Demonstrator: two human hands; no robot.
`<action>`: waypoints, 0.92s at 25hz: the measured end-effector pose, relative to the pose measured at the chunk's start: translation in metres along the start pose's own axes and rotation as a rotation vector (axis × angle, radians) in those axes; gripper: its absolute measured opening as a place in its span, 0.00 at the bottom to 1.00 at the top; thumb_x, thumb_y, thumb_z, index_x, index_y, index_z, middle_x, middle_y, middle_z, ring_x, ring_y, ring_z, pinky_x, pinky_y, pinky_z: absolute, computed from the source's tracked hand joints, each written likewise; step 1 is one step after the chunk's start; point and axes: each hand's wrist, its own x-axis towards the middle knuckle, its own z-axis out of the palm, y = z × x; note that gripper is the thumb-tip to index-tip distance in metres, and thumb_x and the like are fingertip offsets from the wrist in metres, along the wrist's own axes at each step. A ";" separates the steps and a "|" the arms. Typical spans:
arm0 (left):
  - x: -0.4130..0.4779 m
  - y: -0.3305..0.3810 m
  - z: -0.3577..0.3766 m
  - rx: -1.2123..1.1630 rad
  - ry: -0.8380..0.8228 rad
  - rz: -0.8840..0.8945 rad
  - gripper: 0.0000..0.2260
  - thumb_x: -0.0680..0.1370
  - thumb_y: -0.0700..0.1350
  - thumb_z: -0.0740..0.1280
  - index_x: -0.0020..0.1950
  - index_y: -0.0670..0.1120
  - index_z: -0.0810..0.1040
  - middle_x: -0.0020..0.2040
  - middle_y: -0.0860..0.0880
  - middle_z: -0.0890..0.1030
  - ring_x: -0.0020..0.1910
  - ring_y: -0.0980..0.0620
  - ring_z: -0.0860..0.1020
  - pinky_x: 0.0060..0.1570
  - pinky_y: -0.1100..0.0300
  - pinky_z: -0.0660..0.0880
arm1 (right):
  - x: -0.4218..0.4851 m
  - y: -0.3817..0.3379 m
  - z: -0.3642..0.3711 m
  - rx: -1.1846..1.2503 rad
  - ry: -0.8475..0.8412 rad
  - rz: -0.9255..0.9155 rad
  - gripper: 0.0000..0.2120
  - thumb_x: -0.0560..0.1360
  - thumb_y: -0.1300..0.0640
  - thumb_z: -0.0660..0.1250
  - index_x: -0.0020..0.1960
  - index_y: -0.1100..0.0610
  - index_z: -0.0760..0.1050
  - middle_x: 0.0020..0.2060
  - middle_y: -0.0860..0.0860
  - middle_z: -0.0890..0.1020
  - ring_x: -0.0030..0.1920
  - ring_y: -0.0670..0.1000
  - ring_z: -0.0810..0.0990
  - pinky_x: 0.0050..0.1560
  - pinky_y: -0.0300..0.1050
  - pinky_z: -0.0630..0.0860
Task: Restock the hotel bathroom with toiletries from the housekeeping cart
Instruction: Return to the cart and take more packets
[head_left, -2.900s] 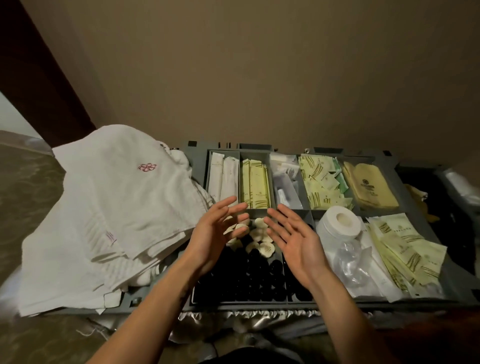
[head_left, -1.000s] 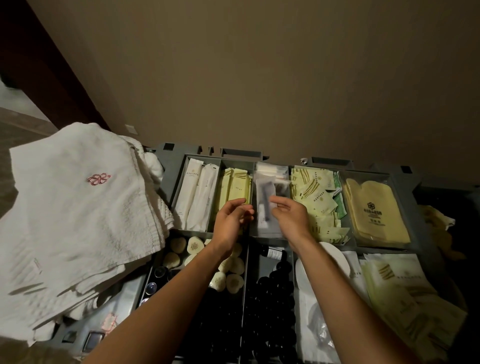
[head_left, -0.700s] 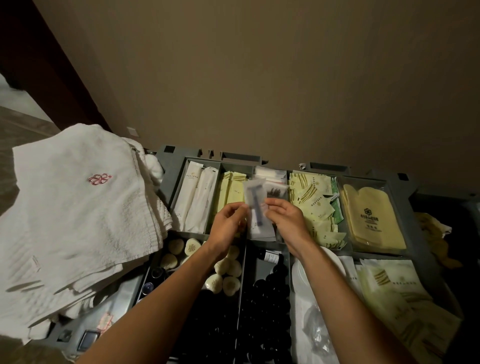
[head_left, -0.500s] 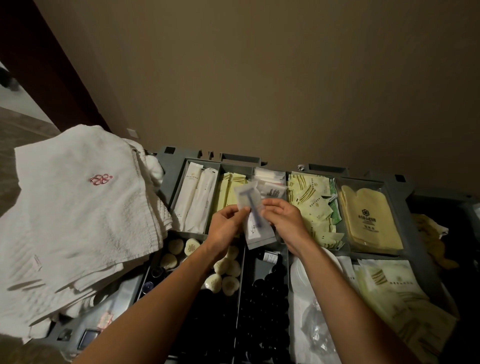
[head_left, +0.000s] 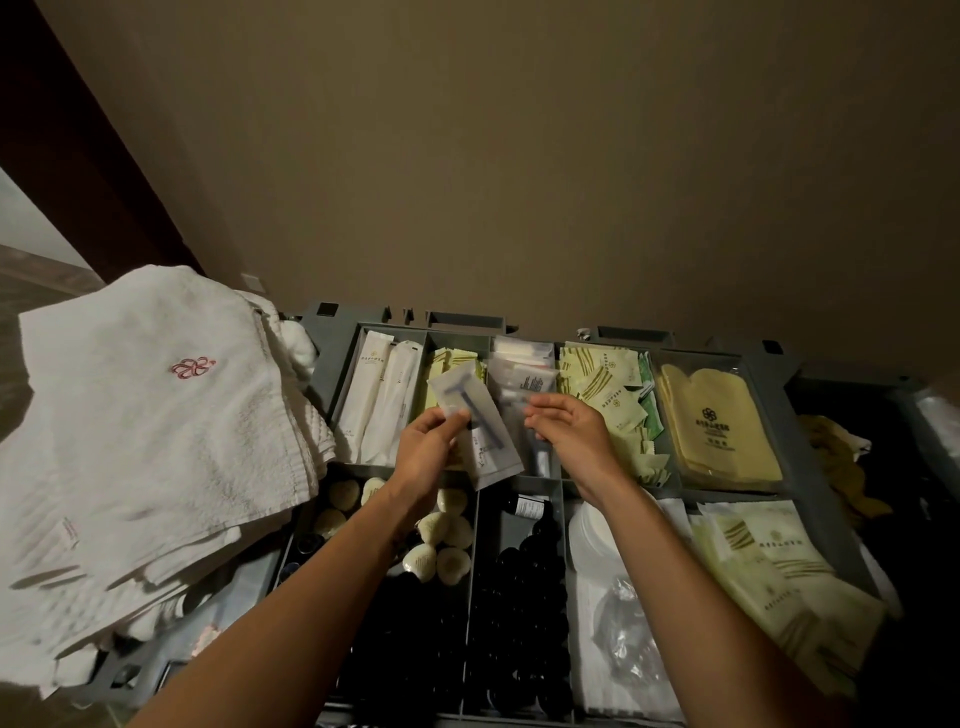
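The grey housekeeping cart tray (head_left: 335, 358) lies below me, split into compartments of toiletries. My left hand (head_left: 423, 457) pinches a clear packet with a blue razor (head_left: 480, 434) inside and holds it tilted above the tray's back row. My right hand (head_left: 569, 431) hovers just right of the packet, over the compartment of clear packets (head_left: 522, 371). Its fingers are loosely curled and hold nothing that I can see.
Folded white towels (head_left: 145, 415) are stacked on the cart's left. The tray also holds long white packets (head_left: 379, 395), yellow-green sachets (head_left: 602, 384), yellow mitt packs (head_left: 717, 421), round soaps (head_left: 436, 558), dark bottles (head_left: 514, 597) and a paper roll (head_left: 592, 530). A beige wall stands close behind.
Both hands reached into the clear-packet compartment and lifted out the razor packet. My right hand has let go of it and moved right; my left hand keeps it.
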 end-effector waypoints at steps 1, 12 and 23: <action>0.000 0.000 0.002 0.012 -0.004 0.001 0.04 0.80 0.44 0.70 0.46 0.46 0.82 0.47 0.43 0.85 0.45 0.45 0.84 0.44 0.52 0.82 | 0.001 -0.002 -0.004 0.011 0.015 -0.006 0.13 0.75 0.69 0.69 0.51 0.52 0.81 0.46 0.49 0.86 0.46 0.43 0.84 0.45 0.33 0.79; 0.005 -0.007 0.052 0.162 -0.047 0.045 0.06 0.81 0.46 0.69 0.48 0.44 0.81 0.45 0.44 0.83 0.44 0.46 0.81 0.42 0.50 0.84 | 0.012 -0.002 -0.060 -0.082 0.181 0.000 0.14 0.76 0.67 0.66 0.57 0.52 0.79 0.58 0.51 0.82 0.59 0.49 0.80 0.51 0.39 0.76; 0.009 -0.022 0.070 0.329 -0.048 0.091 0.08 0.82 0.45 0.67 0.50 0.40 0.77 0.36 0.43 0.78 0.31 0.50 0.76 0.29 0.60 0.74 | 0.044 0.020 -0.073 -0.634 0.211 -0.032 0.14 0.77 0.60 0.67 0.62 0.54 0.79 0.69 0.51 0.72 0.71 0.55 0.65 0.68 0.47 0.67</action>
